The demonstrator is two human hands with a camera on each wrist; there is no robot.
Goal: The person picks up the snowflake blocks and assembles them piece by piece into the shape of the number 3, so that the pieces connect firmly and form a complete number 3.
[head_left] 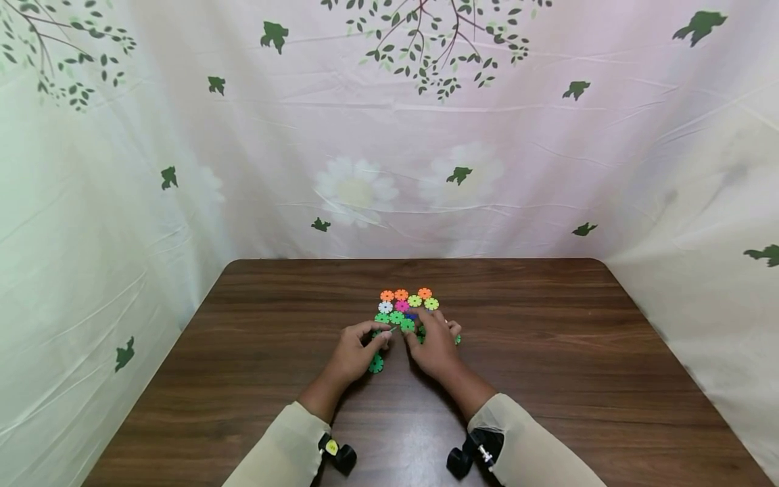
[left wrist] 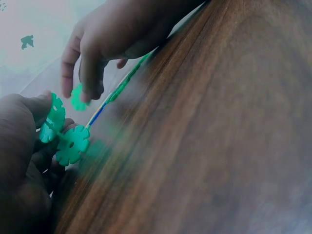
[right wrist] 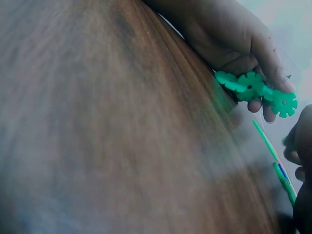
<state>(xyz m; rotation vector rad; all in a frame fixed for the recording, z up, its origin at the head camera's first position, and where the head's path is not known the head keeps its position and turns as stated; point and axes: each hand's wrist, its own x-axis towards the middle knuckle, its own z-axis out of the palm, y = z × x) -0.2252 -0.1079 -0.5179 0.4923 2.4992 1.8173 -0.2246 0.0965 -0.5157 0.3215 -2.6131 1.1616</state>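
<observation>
My left hand (head_left: pixel 355 352) pinches a short chain of green interlocking flower discs (left wrist: pixel 73 145) between thumb and fingers. In the right wrist view the linked discs (right wrist: pixel 250 86) sit at angles to one another, and in the head view one disc (head_left: pixel 376 364) hangs below the hand. Facing it, my right hand (head_left: pixel 437 345) pinches a single green disc (left wrist: pixel 79 97) at its fingertips, a short distance from the chain. Just beyond both hands lie loose flower discs: green, blue, a pink one (head_left: pixel 402 306) and a white one (head_left: pixel 385 307), partly covered by the right hand.
Behind these, several orange discs (head_left: pixel 401 295) and yellow discs (head_left: pixel 431 304) lie flat on the dark wooden table (head_left: pixel 268 318). Another green disc (head_left: pixel 458 339) shows right of my right hand. A pale printed curtain (head_left: pixel 389 135) stands along the table's far edge and sides.
</observation>
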